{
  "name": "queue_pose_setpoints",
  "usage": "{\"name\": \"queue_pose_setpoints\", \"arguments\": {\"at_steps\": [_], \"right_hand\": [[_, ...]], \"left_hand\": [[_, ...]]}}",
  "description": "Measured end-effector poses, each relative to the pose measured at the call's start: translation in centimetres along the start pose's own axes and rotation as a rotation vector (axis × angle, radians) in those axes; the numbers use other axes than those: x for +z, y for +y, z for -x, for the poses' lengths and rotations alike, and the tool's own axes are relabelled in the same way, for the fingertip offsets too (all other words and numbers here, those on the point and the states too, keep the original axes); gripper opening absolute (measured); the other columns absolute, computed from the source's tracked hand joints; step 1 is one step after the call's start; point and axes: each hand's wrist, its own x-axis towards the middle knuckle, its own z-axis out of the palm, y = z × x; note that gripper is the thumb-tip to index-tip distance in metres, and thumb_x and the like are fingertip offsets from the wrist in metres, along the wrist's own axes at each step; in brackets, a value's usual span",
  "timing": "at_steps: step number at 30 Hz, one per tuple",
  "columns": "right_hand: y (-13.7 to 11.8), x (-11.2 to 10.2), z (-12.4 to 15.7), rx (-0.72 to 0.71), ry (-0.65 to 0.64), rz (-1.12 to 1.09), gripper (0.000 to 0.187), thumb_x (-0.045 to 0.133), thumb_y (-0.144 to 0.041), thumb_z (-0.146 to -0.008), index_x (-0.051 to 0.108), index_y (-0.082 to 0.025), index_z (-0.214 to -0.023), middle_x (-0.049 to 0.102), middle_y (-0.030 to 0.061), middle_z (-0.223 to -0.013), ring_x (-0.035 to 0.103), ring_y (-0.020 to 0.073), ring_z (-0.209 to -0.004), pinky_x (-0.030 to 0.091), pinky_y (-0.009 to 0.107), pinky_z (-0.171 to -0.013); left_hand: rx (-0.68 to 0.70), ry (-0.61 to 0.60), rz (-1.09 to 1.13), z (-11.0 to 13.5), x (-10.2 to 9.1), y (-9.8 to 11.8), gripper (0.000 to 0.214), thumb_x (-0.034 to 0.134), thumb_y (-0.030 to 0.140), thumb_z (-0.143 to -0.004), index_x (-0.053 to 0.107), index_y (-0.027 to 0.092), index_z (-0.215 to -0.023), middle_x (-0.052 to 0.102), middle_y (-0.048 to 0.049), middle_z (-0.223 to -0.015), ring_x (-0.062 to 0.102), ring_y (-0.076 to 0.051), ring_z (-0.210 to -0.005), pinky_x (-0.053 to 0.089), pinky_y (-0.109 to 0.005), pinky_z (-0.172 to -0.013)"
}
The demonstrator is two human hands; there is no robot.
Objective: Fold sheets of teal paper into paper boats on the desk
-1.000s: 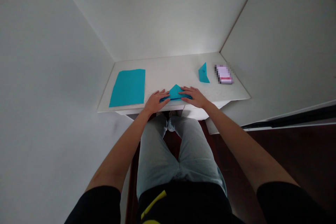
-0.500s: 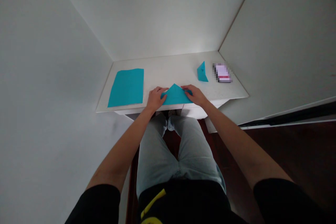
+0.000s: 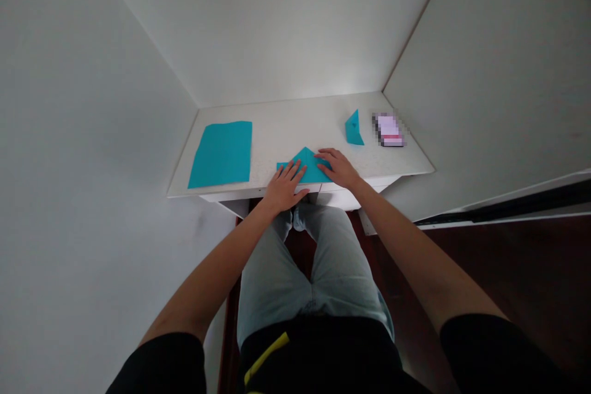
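Observation:
A folded teal paper triangle [image 3: 306,159] lies at the near edge of a small white table [image 3: 295,126]. My left hand [image 3: 282,186] lies flat on its left and lower part, fingers stretched out. My right hand [image 3: 338,168] presses flat on the triangle's right side, fingers spread. Neither hand grips anything; both rest on top of the paper.
A flat teal sheet [image 3: 221,152] lies on the table's left. A small folded teal shape [image 3: 353,128] stands at the back right, beside a blurred pink-and-white object [image 3: 388,129]. White walls close in the table on three sides. My legs sit under the table edge.
My left hand slid from the triangle's left corner to lie flat over its lower left. The paper went from a raised fold to lying flat, with a strip showing at its left.

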Motion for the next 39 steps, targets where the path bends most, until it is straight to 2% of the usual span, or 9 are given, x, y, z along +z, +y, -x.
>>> {"name": "queue_pose_setpoints", "arguments": {"at_steps": [5,9,13,21,26,29,34,36,39], "right_hand": [[0.4,0.3,-0.1,0.02,0.004,-0.003,0.046,0.054,-0.048,-0.107,0.068,-0.028,-0.146,0.064,0.0141,-0.152,0.059,0.0367,-0.139,0.045,0.061,-0.124],[0.7,0.6,-0.1,0.043,0.017,0.019,0.047,0.059,-0.051,-0.106,0.07,-0.027,-0.145,0.065,0.0145,-0.15,0.058,0.0376,-0.138,0.045,0.061,-0.123],[1.1,0.5,-0.1,0.017,0.028,-0.007,0.045,0.057,-0.047,-0.107,0.07,-0.025,-0.144,0.064,0.0157,-0.15,0.057,0.0362,-0.14,0.044,0.059,-0.124],[0.9,-0.1,-0.1,-0.045,-0.016,-0.019,0.039,0.049,-0.04,-0.109,0.078,-0.031,-0.134,0.069,0.012,-0.141,0.062,0.0336,-0.132,0.046,0.059,-0.12],[0.4,-0.2,-0.2,0.012,0.051,-0.096,0.048,0.038,-0.043,-0.113,0.079,-0.029,-0.134,0.075,0.0119,-0.131,0.065,0.0326,-0.126,0.048,0.058,-0.117],[0.3,-0.2,-0.2,0.047,0.088,-0.162,0.055,0.033,-0.054,-0.114,0.078,-0.03,-0.135,0.076,0.0087,-0.131,0.067,0.032,-0.123,0.049,0.056,-0.115],[0.4,-0.2,-0.1,0.094,0.145,-0.192,0.071,0.023,-0.066,-0.113,0.081,-0.026,-0.12,0.079,0.0105,-0.118,0.07,0.0326,-0.114,0.052,0.054,-0.11],[0.4,-0.2,-0.1,0.127,0.166,-0.211,0.07,0.022,-0.065,-0.113,0.078,-0.027,-0.128,0.08,0.0091,-0.117,0.07,0.0313,-0.116,0.052,0.053,-0.112],[0.4,-0.1,0.0,0.166,0.192,-0.243,0.067,0.024,-0.068,-0.113,0.07,-0.029,-0.143,0.079,0.0082,-0.121,0.069,0.0304,-0.122,0.05,0.054,-0.116]], "left_hand": [[-0.075,0.022,0.002,1.8,-0.5,-2.3,0.082,0.061,0.053,-0.103,0.035,0.023,-0.175,0.026,-0.014,-0.183,0.025,-0.038,-0.17,0.015,-0.061,-0.139],[-0.092,0.041,-0.029,2.4,-0.2,-2.8,0.081,0.059,0.053,-0.104,0.035,0.019,-0.174,0.026,-0.0161,-0.183,0.025,-0.038,-0.17,0.011,-0.062,-0.139],[-0.104,0.049,-0.032,2.7,-0.4,-3.0,0.072,0.054,0.046,-0.107,0.038,0.025,-0.173,0.03,-0.0123,-0.182,0.029,-0.035,-0.169,0.013,-0.062,-0.139],[-0.167,0.074,-0.051,4.8,-3.2,-3.3,0.057,0.063,0.033,-0.101,0.061,0.032,-0.158,0.053,-0.0095,-0.17,0.05,-0.036,-0.158,0.017,-0.062,-0.139],[-0.231,0.138,-0.008,5.4,-4.6,-3.4,0.036,0.067,0.025,-0.097,0.08,0.03,-0.13,0.071,-0.0092,-0.149,0.062,-0.034,-0.143,0.037,-0.057,-0.131],[-0.22,0.164,0.177,4.7,-6.4,-4.2,0.026,0.064,0.037,-0.101,0.084,0.027,-0.115,0.08,-0.0092,-0.125,0.072,-0.03,-0.122,0.055,-0.047,-0.113],[-0.228,0.099,0.568,1.6,-10.1,-5.9,0.053,0.067,0.07,-0.095,0.082,0.021,-0.108,0.083,-0.0048,-0.1,0.076,-0.024,-0.091,0.063,-0.035,-0.084],[-0.246,0.121,0.605,0.1,-10.4,-6.5,0.056,0.069,0.072,-0.093,0.081,0.02,-0.109,0.084,-0.0049,-0.1,0.076,-0.024,-0.089,0.063,-0.035,-0.081],[-0.253,0.151,0.485,-1.8,-8.9,-7.4,0.046,0.069,0.065,-0.094,0.08,0.021,-0.102,0.084,-0.0058,-0.097,0.076,-0.026,-0.09,0.063,-0.037,-0.087]]}}
